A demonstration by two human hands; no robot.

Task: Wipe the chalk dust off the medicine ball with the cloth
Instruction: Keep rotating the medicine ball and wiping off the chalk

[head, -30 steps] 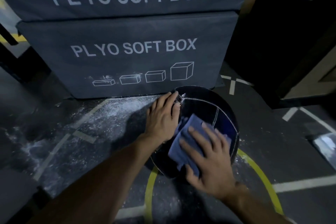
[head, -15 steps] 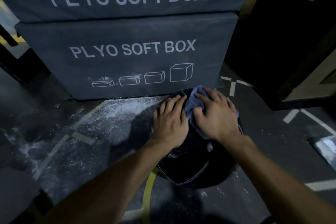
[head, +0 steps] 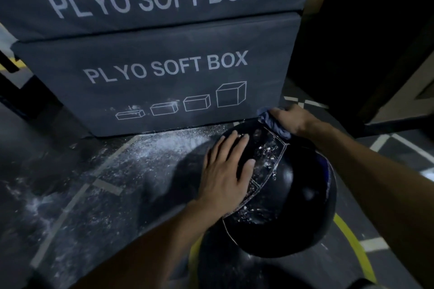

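A black medicine ball [head: 296, 197] with white seams sits on the gym floor in front of the stacked boxes. White chalk specks show on its upper left panel. My left hand [head: 225, 171] lies flat with spread fingers on the ball's left side. At the ball's far top edge my right hand [head: 290, 118] grips a bunched blue cloth [head: 272, 122], which presses against the ball. Part of the cloth is hidden under my fingers.
Two stacked dark grey plyo soft boxes [head: 164, 73] stand just behind the ball. Chalk dust [head: 150, 152] is scattered over the dark floor to the left. A yellow floor line [head: 352, 244] curves past the ball's lower right.
My right hand carried the cloth from the ball's near side up over the top to its far edge. The ball has turned, showing a chalk-speckled panel. My left hand stayed on the left side.
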